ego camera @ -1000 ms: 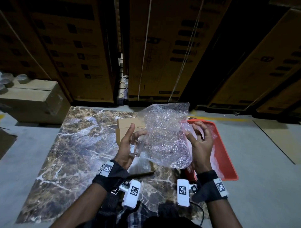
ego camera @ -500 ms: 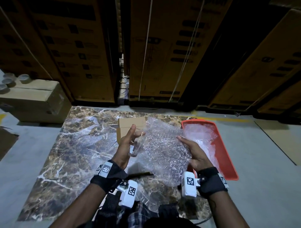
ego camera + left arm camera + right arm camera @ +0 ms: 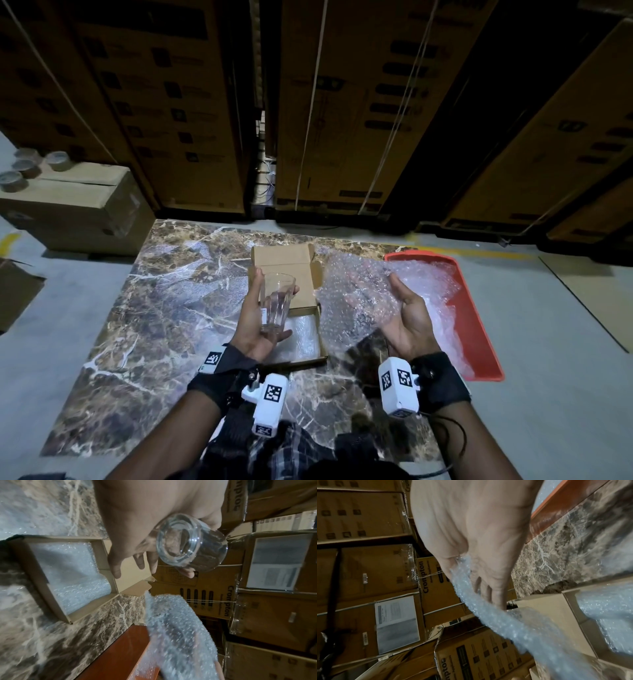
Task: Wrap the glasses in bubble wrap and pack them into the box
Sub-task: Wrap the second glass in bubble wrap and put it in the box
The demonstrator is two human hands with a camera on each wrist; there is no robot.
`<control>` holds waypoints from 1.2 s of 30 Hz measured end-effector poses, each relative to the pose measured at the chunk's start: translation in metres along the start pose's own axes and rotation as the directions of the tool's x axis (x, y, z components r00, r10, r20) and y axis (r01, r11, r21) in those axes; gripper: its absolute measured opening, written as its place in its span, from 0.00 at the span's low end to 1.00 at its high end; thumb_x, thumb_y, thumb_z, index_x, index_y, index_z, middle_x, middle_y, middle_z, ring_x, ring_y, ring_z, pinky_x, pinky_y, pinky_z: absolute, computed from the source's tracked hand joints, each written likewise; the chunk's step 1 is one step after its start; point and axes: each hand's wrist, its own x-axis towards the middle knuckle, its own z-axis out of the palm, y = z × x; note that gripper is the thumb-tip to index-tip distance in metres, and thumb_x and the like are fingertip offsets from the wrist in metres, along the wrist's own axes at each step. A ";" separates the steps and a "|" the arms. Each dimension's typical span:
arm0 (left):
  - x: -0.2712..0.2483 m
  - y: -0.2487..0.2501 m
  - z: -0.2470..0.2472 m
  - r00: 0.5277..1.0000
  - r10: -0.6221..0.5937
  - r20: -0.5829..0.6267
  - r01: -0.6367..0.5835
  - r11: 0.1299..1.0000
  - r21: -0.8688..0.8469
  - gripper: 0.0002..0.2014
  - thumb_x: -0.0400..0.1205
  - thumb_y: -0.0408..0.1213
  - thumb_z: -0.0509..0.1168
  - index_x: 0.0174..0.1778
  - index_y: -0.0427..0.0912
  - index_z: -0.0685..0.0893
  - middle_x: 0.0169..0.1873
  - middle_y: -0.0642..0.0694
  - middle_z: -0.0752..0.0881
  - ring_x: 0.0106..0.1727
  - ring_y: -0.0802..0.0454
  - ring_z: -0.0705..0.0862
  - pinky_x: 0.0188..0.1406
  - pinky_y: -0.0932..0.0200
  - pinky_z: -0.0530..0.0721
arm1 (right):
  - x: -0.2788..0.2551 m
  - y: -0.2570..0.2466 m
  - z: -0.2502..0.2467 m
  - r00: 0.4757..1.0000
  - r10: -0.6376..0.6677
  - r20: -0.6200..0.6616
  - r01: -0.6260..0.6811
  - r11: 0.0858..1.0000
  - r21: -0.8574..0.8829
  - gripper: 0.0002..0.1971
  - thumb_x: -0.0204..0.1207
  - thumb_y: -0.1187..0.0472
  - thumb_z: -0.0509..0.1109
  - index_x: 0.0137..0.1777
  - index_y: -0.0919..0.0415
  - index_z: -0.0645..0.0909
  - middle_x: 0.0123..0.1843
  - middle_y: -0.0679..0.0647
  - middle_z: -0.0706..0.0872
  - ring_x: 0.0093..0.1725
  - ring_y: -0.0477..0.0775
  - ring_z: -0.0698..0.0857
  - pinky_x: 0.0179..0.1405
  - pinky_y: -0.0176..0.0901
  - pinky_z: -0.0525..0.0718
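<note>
Two bare hands are being held above a brown marble-patterned tabletop point(image 3: 144, 308). A clear, ribbed drinking glass point(image 3: 275, 301) is being gripped upright by the left hand point(image 3: 255, 318), with the thumb along its left side and the fingers curled round its right side and base; it is being kept above the near-left part of a shallow brown cardboard box point(image 3: 301, 291), not inside it. The box is lying open on the table, its lid folded back on the far side, and a piece of bubble wrap is lying on its floor. A crumpled clear bubble wrap sheet point(image 3: 356, 298) is being supported on the palm-up right hand point(image 3: 407, 318), its fingers spread beneath the sheet and its thumb lying on top. More bubble wrap is lying in a red plastic tray point(image 3: 479, 325) at the table's right edge. Stacked brown cartons point(image 3: 359, 102) are standing beyond the far edge, and rolls of brown tape point(image 3: 30, 168) are sitting on a carton at far left.
</note>
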 end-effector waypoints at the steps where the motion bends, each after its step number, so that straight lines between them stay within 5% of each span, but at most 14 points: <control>1: 0.002 -0.002 -0.001 1.000 -0.021 0.003 0.021 0.999 -0.043 0.36 0.77 0.73 0.59 0.64 0.47 0.91 0.62 0.45 0.90 0.66 0.50 0.82 0.77 0.35 0.68 | 0.000 0.001 0.004 1.000 0.004 0.014 -0.004 1.000 0.020 0.17 0.89 0.58 0.63 0.75 0.60 0.74 0.80 0.72 0.76 0.79 0.76 0.77 0.80 0.79 0.68; 4: 0.004 -0.012 -0.004 0.996 -0.083 0.032 0.086 0.988 -0.128 0.43 0.74 0.76 0.60 0.65 0.40 0.90 0.60 0.44 0.90 0.64 0.49 0.86 0.75 0.19 0.63 | 0.003 0.008 0.010 0.998 -0.022 0.065 0.020 1.000 0.022 0.09 0.89 0.57 0.63 0.66 0.56 0.78 0.82 0.70 0.74 0.79 0.77 0.76 0.74 0.80 0.75; 7: 0.000 -0.018 0.000 0.993 -0.091 0.075 0.105 0.970 -0.220 0.42 0.74 0.76 0.61 0.64 0.41 0.91 0.60 0.43 0.90 0.65 0.43 0.85 0.74 0.13 0.57 | 0.007 0.017 0.006 0.993 -0.068 0.095 0.065 0.997 0.037 0.12 0.91 0.57 0.61 0.69 0.58 0.78 0.83 0.66 0.75 0.78 0.76 0.77 0.67 0.79 0.81; 10: -0.003 -0.017 0.008 0.997 -0.028 0.066 0.048 0.946 -0.320 0.44 0.72 0.70 0.71 0.79 0.45 0.79 0.63 0.41 0.88 0.58 0.44 0.87 0.78 0.26 0.65 | 0.001 0.025 0.011 0.993 -0.065 0.096 0.060 0.997 0.051 0.13 0.91 0.57 0.61 0.68 0.60 0.83 0.81 0.66 0.78 0.77 0.76 0.78 0.65 0.79 0.82; 12: -0.005 -0.014 0.013 0.999 0.004 0.039 0.011 0.936 -0.352 0.37 0.77 0.67 0.69 0.79 0.50 0.78 0.59 0.41 0.90 0.46 0.48 0.90 0.65 0.44 0.84 | -0.004 0.032 0.012 0.995 -0.053 0.085 0.054 0.999 -0.006 0.18 0.91 0.57 0.58 0.61 0.61 0.91 0.75 0.66 0.84 0.73 0.73 0.83 0.68 0.80 0.80; 14: -0.005 -0.011 0.016 0.999 0.024 0.029 -0.014 0.950 -0.312 0.33 0.81 0.68 0.62 0.71 0.47 0.85 0.52 0.42 0.91 0.42 0.49 0.90 0.52 0.49 0.87 | -0.006 0.038 0.010 0.996 -0.064 0.055 0.066 0.997 -0.035 0.18 0.91 0.56 0.59 0.61 0.60 0.92 0.73 0.65 0.85 0.71 0.72 0.85 0.73 0.82 0.76; 18: -0.001 -0.007 0.016 1.000 0.016 -0.020 -0.021 0.963 -0.270 0.34 0.79 0.71 0.61 0.56 0.44 0.94 0.56 0.43 0.91 0.57 0.48 0.86 0.65 0.40 0.79 | -0.007 0.046 0.001 0.998 -0.040 0.040 0.039 0.999 0.019 0.16 0.89 0.60 0.62 0.71 0.63 0.83 0.78 0.69 0.79 0.74 0.79 0.80 0.71 0.87 0.73; 21: 0.002 -0.009 0.012 1.000 0.008 -0.021 -0.015 0.942 -0.334 0.35 0.79 0.69 0.66 0.75 0.50 0.83 0.62 0.41 0.89 0.57 0.47 0.87 0.63 0.38 0.85 | -0.007 0.051 -0.003 0.995 -0.033 0.089 0.030 0.999 0.043 0.07 0.80 0.66 0.71 0.56 0.64 0.86 0.78 0.70 0.79 0.73 0.82 0.80 0.69 0.90 0.73; 24: 0.003 -0.010 0.012 0.999 0.049 0.012 -0.042 0.942 -0.332 0.29 0.82 0.66 0.63 0.72 0.50 0.86 0.63 0.39 0.89 0.62 0.44 0.87 0.66 0.34 0.84 | -0.003 0.054 -0.015 0.994 -0.022 0.110 0.024 1.000 -0.011 0.27 0.61 0.70 0.88 0.59 0.64 0.82 0.79 0.71 0.78 0.75 0.81 0.78 0.72 0.88 0.72; 26: 0.003 -0.010 0.014 0.997 0.071 0.010 -0.063 0.937 -0.344 0.26 0.83 0.63 0.63 0.68 0.50 0.88 0.65 0.38 0.88 0.71 0.41 0.84 0.73 0.30 0.79 | -0.003 0.055 -0.016 0.994 -0.030 0.101 0.033 0.999 -0.028 0.29 0.53 0.70 0.91 0.56 0.63 0.85 0.72 0.68 0.85 0.77 0.76 0.78 0.75 0.85 0.71; 28: 0.002 -0.008 0.015 0.997 0.076 0.023 -0.064 0.944 -0.324 0.23 0.84 0.61 0.62 0.60 0.49 0.92 0.62 0.38 0.90 0.64 0.43 0.89 0.67 0.33 0.84 | -0.004 0.056 -0.017 0.994 -0.055 0.092 0.058 0.998 -0.039 0.22 0.54 0.69 0.90 0.48 0.61 0.89 0.63 0.61 0.90 0.79 0.72 0.78 0.78 0.82 0.68; 31: 0.004 -0.007 0.015 0.994 0.091 0.060 -0.068 0.948 -0.312 0.22 0.84 0.59 0.62 0.46 0.48 0.97 0.53 0.39 0.93 0.46 0.48 0.94 0.48 0.45 0.93 | 0.000 0.056 -0.025 0.998 -0.028 0.058 0.031 0.999 -0.037 0.23 0.65 0.66 0.85 0.61 0.67 0.88 0.75 0.64 0.83 0.80 0.71 0.77 0.81 0.79 0.67; 32: 0.005 -0.007 0.014 0.994 0.093 0.062 -0.067 0.942 -0.329 0.21 0.84 0.58 0.64 0.52 0.47 0.95 0.54 0.38 0.92 0.45 0.49 0.94 0.42 0.49 0.93 | -0.001 0.056 -0.025 0.998 -0.044 0.035 0.046 0.998 -0.046 0.22 0.72 0.65 0.80 0.66 0.68 0.86 0.78 0.65 0.81 0.80 0.71 0.77 0.81 0.78 0.67; 36: 0.010 -0.008 0.007 0.990 0.118 0.073 -0.086 0.933 -0.348 0.28 0.84 0.56 0.65 0.77 0.45 0.78 0.55 0.37 0.92 0.48 0.47 0.93 0.37 0.54 0.91 | -0.007 0.045 -0.020 0.990 -0.139 -0.039 0.136 0.989 -0.060 0.08 0.80 0.58 0.70 0.46 0.57 0.91 0.67 0.63 0.88 0.70 0.68 0.85 0.75 0.71 0.76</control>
